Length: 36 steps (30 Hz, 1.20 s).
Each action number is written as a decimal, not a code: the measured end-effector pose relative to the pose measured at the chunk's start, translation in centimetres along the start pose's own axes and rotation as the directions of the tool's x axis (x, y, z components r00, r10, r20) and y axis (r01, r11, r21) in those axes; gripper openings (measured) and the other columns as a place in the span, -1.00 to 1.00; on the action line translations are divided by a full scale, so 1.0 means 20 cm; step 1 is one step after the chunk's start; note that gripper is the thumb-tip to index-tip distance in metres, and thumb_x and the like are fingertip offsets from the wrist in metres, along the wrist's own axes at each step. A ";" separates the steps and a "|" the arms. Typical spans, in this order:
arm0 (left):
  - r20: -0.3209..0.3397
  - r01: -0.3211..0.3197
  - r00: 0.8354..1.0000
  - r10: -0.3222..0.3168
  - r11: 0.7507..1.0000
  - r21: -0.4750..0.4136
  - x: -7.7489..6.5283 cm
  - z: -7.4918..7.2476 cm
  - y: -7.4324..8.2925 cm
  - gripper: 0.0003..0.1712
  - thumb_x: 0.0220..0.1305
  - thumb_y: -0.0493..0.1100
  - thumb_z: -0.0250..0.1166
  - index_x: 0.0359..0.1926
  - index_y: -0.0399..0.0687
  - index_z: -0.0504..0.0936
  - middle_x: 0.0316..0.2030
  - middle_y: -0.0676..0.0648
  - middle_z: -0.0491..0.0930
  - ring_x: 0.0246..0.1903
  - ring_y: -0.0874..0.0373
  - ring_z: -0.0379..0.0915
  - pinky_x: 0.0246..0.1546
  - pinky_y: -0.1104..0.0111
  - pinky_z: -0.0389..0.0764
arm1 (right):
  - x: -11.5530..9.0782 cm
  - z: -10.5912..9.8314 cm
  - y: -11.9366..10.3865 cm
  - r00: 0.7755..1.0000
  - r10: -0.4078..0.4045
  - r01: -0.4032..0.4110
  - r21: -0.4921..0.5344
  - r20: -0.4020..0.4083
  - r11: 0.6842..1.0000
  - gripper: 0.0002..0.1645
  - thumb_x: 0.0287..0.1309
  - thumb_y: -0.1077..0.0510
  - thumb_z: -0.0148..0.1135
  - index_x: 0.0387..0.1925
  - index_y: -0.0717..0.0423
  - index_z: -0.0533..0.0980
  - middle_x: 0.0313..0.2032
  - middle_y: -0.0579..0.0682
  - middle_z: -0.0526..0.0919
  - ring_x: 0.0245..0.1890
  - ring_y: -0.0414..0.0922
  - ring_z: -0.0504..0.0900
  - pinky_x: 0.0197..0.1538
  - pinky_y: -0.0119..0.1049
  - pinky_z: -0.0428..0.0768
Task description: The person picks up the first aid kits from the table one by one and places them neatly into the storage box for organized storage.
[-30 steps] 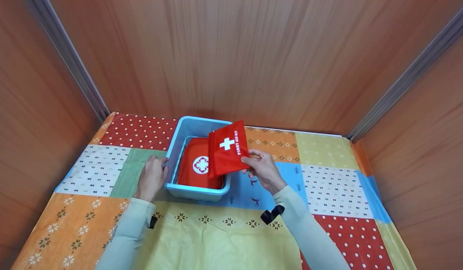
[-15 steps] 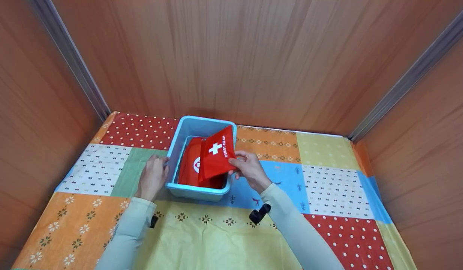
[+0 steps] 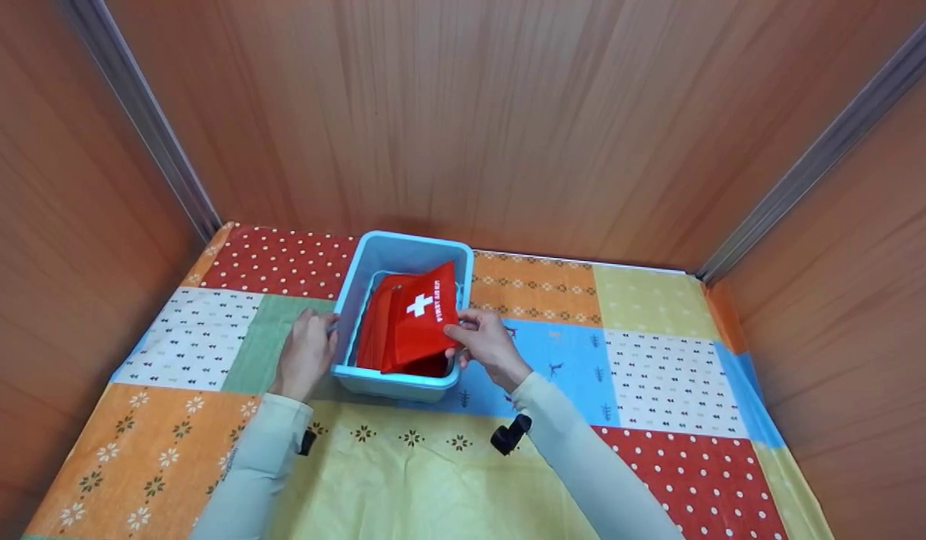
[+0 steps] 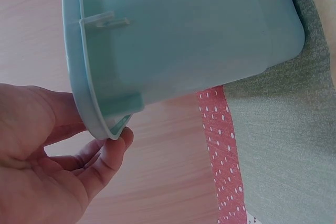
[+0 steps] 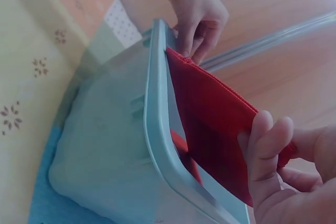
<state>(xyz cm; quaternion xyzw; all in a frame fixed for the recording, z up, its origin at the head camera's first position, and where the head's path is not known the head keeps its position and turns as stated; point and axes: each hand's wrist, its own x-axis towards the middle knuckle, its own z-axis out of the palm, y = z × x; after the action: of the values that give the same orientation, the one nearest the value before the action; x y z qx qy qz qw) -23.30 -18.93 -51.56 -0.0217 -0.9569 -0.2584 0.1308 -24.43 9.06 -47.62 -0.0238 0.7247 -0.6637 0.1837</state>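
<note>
My right hand (image 3: pixel 489 345) pinches the right edge of a red first aid pouch (image 3: pixel 418 334) with a white cross and white lettering. The pouch is tilted, its left part down inside a light blue plastic bin (image 3: pixel 391 380). Under it lies another red first aid case (image 3: pixel 369 330), its round white emblem now covered. On the bin's left side, my left hand (image 3: pixel 305 356) grips the rim, with fingertips (image 4: pixel 126 137) curled at the rim's underside in the left wrist view. From the right wrist view, the pouch's zipped edge (image 5: pixel 223 85) stands above the rim.
A patchwork-patterned cloth (image 3: pixel 448 480) covers the table under the bin. Wood-grain panels enclose it at the back (image 3: pixel 463 120), left and right, with grey metal strips (image 3: pixel 148 120) at the corners. The bin stands near the back panel.
My right hand has moved left and slightly down, taking the red pouch from the bin's right side farther into it, over the other case's emblem. The left hand stays at the rim.
</note>
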 end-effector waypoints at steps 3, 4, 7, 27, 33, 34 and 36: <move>-0.009 -0.010 1.000 0.010 1.000 -0.006 0.00 0.00 -0.01 -0.73 0.25 -0.37 0.24 -0.05 -0.43 0.65 -0.22 -0.38 0.57 -0.16 -0.23 0.55 -0.16 -0.02 0.62 | 0.00 0.01 0.01 1.000 -0.001 0.001 -0.045 -0.002 0.999 -0.64 0.30 0.15 0.22 0.09 0.17 0.52 -0.32 0.11 0.74 -0.55 -0.08 0.69 -0.50 -0.38 0.62; -0.009 -0.010 1.000 0.010 1.000 -0.010 0.00 0.00 -0.01 -0.73 0.25 -0.38 0.24 -0.06 -0.43 0.66 -0.23 -0.38 0.57 -0.16 -0.23 0.55 -0.16 -0.01 0.62 | -0.01 0.01 0.01 1.000 0.003 -0.003 -0.058 0.001 0.998 -0.64 0.30 0.15 0.23 0.09 0.15 0.52 -0.32 0.11 0.74 -0.53 -0.05 0.70 -0.48 -0.37 0.63; 0.000 -0.005 1.000 0.005 1.000 -0.018 0.00 0.00 0.00 -0.73 0.25 -0.38 0.23 -0.05 -0.44 0.65 -0.24 -0.38 0.56 -0.16 -0.23 0.55 -0.16 -0.01 0.63 | 0.00 0.02 0.02 1.000 0.013 -0.012 -0.084 0.018 0.996 -0.61 0.29 0.13 0.25 0.11 0.14 0.51 -0.35 0.09 0.73 -0.49 0.00 0.71 -0.44 -0.32 0.66; 0.038 0.044 0.998 -0.044 0.999 -0.004 -0.01 -0.01 0.00 -0.68 0.29 -0.34 0.23 0.05 -0.40 0.61 -0.16 -0.36 0.53 -0.11 -0.23 0.54 -0.09 -0.04 0.63 | -0.05 0.02 0.08 0.997 0.082 -0.080 -0.239 -0.003 0.968 -0.45 0.21 0.05 0.32 0.17 0.17 0.43 -0.57 0.03 0.66 -0.73 -0.24 0.49 -0.64 -0.47 0.45; 0.019 0.031 0.999 -0.031 1.000 0.003 -0.01 0.00 0.01 -0.69 0.27 -0.35 0.25 0.02 -0.41 0.62 -0.17 -0.37 0.54 -0.10 -0.24 0.54 -0.10 -0.03 0.62 | -0.05 -0.02 0.10 0.998 0.057 -0.056 -0.269 -0.004 0.962 -0.38 0.21 0.06 0.32 0.23 0.25 0.42 -0.56 0.03 0.65 -0.72 -0.24 0.51 -0.64 -0.46 0.47; 0.012 0.027 1.000 -0.027 1.000 -0.001 -0.01 0.00 0.01 -0.69 0.27 -0.35 0.25 0.01 -0.41 0.63 -0.19 -0.37 0.55 -0.11 -0.24 0.54 -0.12 -0.02 0.62 | -0.05 -0.02 0.10 0.998 0.057 -0.056 -0.269 -0.005 0.962 -0.37 0.21 0.06 0.32 0.23 0.26 0.41 -0.56 0.02 0.65 -0.71 -0.24 0.52 -0.63 -0.46 0.47; 0.002 0.022 1.000 -0.022 1.000 -0.007 -0.01 0.00 0.01 -0.70 0.26 -0.35 0.26 -0.01 -0.42 0.64 -0.20 -0.37 0.55 -0.12 -0.24 0.54 -0.14 -0.02 0.62 | -0.05 -0.03 0.10 0.999 0.052 -0.052 -0.272 -0.008 0.961 -0.36 0.22 0.04 0.32 0.24 0.26 0.40 -0.56 0.02 0.66 -0.71 -0.24 0.53 -0.64 -0.46 0.48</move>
<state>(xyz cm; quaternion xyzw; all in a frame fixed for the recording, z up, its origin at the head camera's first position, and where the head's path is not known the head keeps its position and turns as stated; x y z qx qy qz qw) -23.15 -18.78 -51.57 -0.0117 -0.9563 -0.2631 0.1268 -23.18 10.25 -49.32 -0.0295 0.8093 -0.5531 0.1957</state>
